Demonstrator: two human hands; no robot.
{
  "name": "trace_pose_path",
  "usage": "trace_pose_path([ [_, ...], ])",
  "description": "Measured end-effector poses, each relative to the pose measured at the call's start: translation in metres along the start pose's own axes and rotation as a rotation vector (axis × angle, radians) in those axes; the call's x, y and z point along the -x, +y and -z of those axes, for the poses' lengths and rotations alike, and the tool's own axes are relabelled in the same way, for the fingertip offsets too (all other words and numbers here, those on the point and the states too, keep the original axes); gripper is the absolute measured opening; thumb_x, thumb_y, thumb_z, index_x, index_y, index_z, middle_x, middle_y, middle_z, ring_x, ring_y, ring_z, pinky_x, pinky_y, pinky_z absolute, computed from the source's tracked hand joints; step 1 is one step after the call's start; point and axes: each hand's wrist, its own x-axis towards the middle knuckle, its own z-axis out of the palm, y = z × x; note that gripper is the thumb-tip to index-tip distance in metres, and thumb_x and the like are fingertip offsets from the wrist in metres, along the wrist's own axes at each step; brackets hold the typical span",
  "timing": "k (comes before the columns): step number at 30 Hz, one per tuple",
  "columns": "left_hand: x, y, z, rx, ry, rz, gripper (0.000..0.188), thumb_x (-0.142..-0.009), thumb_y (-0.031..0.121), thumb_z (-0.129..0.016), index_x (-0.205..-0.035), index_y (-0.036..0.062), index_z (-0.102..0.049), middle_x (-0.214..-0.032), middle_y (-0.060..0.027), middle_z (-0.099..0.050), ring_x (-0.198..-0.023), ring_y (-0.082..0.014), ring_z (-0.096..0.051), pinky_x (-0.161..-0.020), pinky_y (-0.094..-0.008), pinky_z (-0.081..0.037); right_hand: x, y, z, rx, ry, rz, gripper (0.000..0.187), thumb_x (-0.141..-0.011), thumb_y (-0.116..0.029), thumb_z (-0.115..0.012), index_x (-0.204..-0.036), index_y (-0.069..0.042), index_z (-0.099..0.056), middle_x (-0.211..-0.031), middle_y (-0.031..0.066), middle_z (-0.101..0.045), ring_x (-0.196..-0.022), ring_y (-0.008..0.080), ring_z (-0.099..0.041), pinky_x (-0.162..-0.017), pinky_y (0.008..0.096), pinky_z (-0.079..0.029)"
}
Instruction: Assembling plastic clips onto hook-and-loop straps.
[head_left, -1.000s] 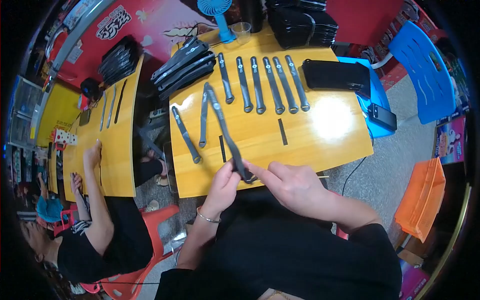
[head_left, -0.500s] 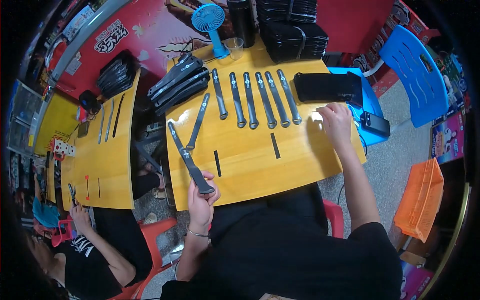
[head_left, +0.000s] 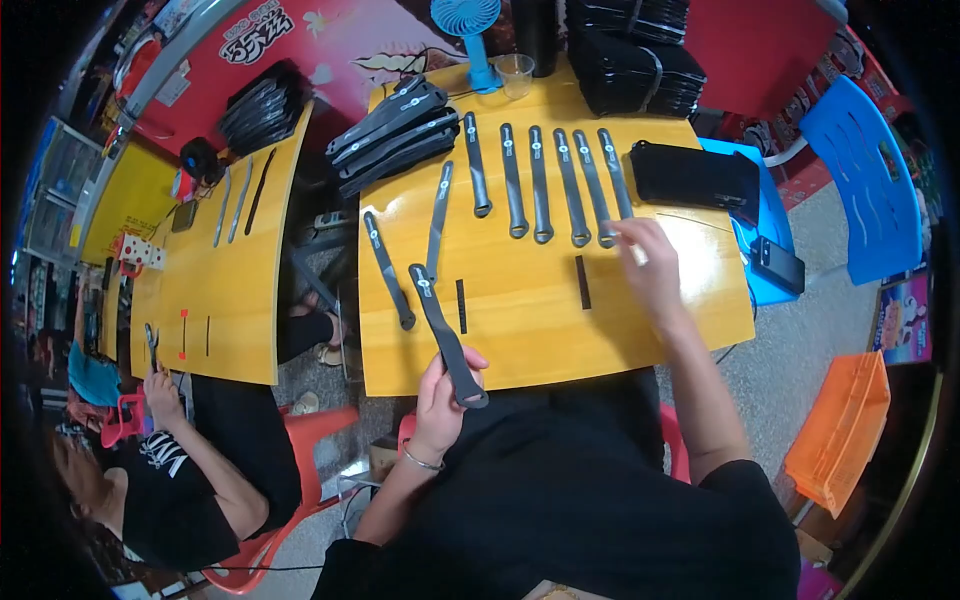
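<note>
In my left hand [head_left: 438,410] at the near table edge is a black strap [head_left: 440,325], gripped near its wider slotted end, its narrow end pointing up and away. My right hand [head_left: 650,270] is over the lower end of the rightmost strap [head_left: 614,165] in a row. Its fingers are bent together; anything between them is too small or hidden to name. Several similar dark straps with round lower ends, such as one strap [head_left: 540,185], lie side by side. Two more, a slanted strap [head_left: 440,215] and a left strap [head_left: 388,270], lie nearer my left hand.
A pile of black straps [head_left: 395,130], a blue fan [head_left: 466,18] and a clear cup [head_left: 515,75] stand far back. Strapped black bundles [head_left: 640,80] and a black pouch [head_left: 695,180] are at right. A co-worker [head_left: 190,470] sits at the left table [head_left: 245,340].
My right hand has moved left and nearer, from beside the pouch to the rightmost strap's lower end. The held strap now sits clear of the left strap it overlapped. The whole view has shifted.
</note>
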Motion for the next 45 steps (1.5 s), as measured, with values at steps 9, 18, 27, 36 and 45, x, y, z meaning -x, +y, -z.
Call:
trace_pose_path([
  [9, 0.018, 0.028, -0.003, -0.287, 0.023, -0.152, 0.028, -0.096, 0.019, -0.036, -0.096, -0.0017, -0.055, -0.069, -0.0016, -0.052, -0.056, -0.0069, -0.046, -0.053, -0.0215, -0.037, -0.013, -0.146, -0.027, -0.497, -0.359, 0.528, 0.045, -0.071, -0.016, -0.075, -0.115, -0.016, -0.064, -0.129, 0.0113, -0.052, -0.108, 0.0313, -0.052, -0.089, 0.0396, -0.043],
  [18, -0.004, 0.045, -0.020, -0.667, -0.311, -0.210, 0.018, -0.092, 0.009, -0.042, -0.091, -0.0004, -0.057, -0.072, -0.0090, -0.059, -0.062, -0.0222, -0.058, -0.058, -0.0307, -0.044, 0.002, -0.149, -0.002, -0.389, -0.344, 0.643, 0.038, -0.079, -0.027, -0.065, -0.118, -0.025, -0.064, -0.131, 0.0045, -0.053, -0.115, 0.0267, -0.049, -0.092, 0.0356, -0.039],
  [27, -0.021, 0.065, -0.021, -0.959, -0.765, -0.167, 0.017, -0.090, 0.018, -0.053, -0.081, 0.0034, -0.049, -0.062, -0.0174, -0.047, -0.062, -0.0346, -0.054, -0.055, -0.0428, -0.039, 0.015, -0.102, 0.090, -1.203, -0.074, -0.417, 0.048, -0.100, -0.040, -0.032, -0.112, 0.001, -0.055, -0.098, 0.0155, -0.066, -0.084, 0.0208, -0.067, -0.059, 0.0221, -0.052],
  [36, -0.019, 0.078, 0.017, -0.879, -0.935, 0.107, 0.022, -0.093, 0.019, -0.044, -0.082, 0.0019, -0.054, -0.069, -0.0139, -0.051, -0.068, -0.0312, -0.054, -0.063, -0.0381, -0.042, -0.002, -0.077, 0.138, -1.153, 0.311, -0.501, 0.047, -0.101, -0.034, -0.033, -0.118, 0.006, -0.051, -0.094, 0.0162, -0.068, -0.078, 0.0204, -0.069, -0.062, 0.0195, -0.057],
  [45, 0.000, 0.070, 0.063, -0.744, -0.505, 0.237, 0.020, -0.089, 0.006, -0.045, -0.090, -0.0038, -0.062, -0.076, -0.0086, -0.053, -0.072, -0.0170, -0.057, -0.067, -0.0276, -0.046, -0.011, -0.031, 0.175, -0.884, 0.487, -0.244, 0.048, -0.101, -0.030, -0.034, -0.125, 0.009, -0.047, -0.114, 0.0209, -0.060, -0.110, 0.0274, -0.059, -0.088, 0.0295, -0.054],
])
